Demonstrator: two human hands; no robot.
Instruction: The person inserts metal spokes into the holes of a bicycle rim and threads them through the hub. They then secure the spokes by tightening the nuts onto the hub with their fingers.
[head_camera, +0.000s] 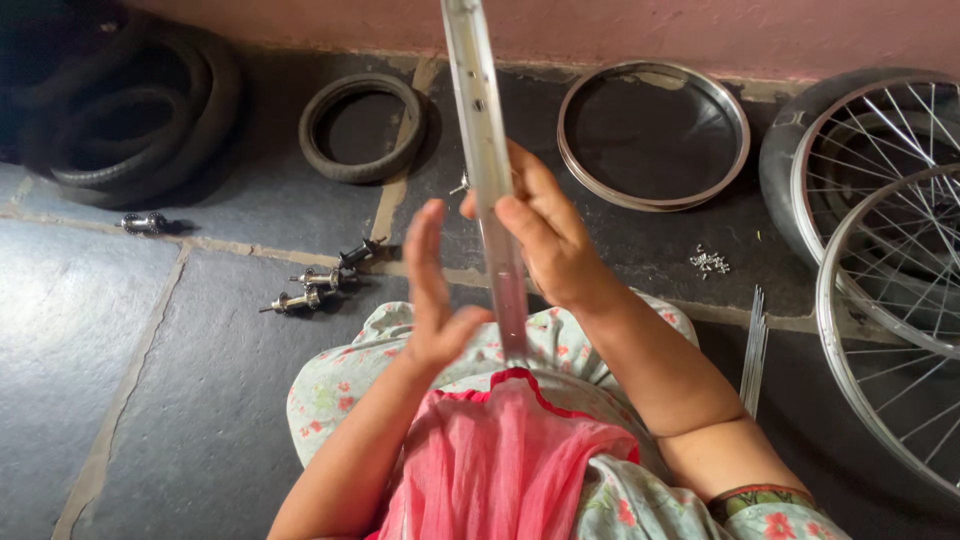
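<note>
While the bare bicycle rim (487, 170) stands on edge in our lap, seen almost end-on so that it reads as a narrow silver band with spoke holes, our right hand (545, 240) closes its fingers and thumb around it from the right, apparently to keep it upright; our left hand (432, 285) is open, palm flat and fingers straight, held just beside the rim's left face without clearly touching it; the rim's lower end rests against the pink cloth (500, 455) over our floral dress. On the stone floor (90, 330) to our left lie three wheel hubs (322, 278) close together, with a fourth hub (145, 222) well apart nearer the stacked tyres (125, 110); a small tyre (362, 127) lies flat ahead; a second bare rim (653, 135) lies flat beyond our right hand. Near our right arm sit a little heap of spoke nipples (709, 262) and a bundle of loose spokes (754, 350), seemingly kept within reach; two spoked wheels (890, 260) lie overlapping at the right edge.
</note>
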